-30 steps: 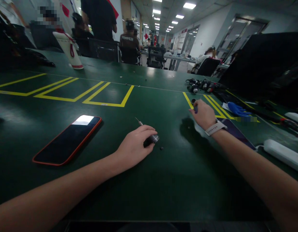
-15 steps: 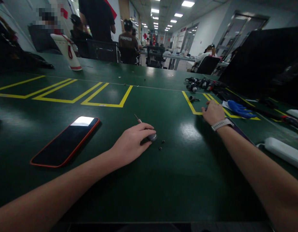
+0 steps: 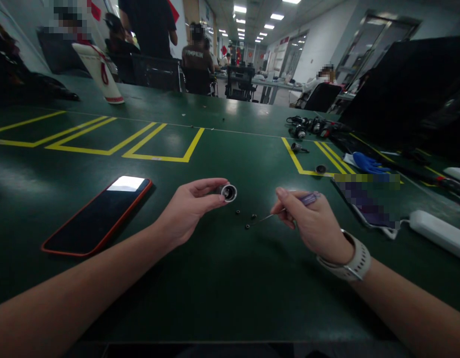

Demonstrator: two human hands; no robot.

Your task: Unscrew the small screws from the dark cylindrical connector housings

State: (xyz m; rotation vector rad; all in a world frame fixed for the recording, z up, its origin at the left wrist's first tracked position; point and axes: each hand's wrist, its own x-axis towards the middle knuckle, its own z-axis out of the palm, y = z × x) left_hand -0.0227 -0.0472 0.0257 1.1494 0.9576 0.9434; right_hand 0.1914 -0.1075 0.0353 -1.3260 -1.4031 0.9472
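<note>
Green desk (image 3: pixel 215 298) under everything, yellow tape marked out on its far half. Phone (image 3: pixel 99 216) in a red-edged case, flat beside my left forearm. My left hand (image 3: pixel 187 209): thumb and fingers pinched on a metal cup, raised. My right hand (image 3: pixel 308 219): curled round a thin-shafted tool (image 3: pixel 309 199), shaft slanting down to the left; contact at the tip, cannot tell. Tool probably light, shaft stiff but slender; best held by the handle. The metal cup (image 3: pixel 229 193), open end towards me: likely rigid, modest weight, smooth enough to slip; grip the outer wall, behind the rim. Three small dark parts (image 3: pixel 247 226) on the desk between my hands: likely hard, prone to roll; fingertips only.
</note>
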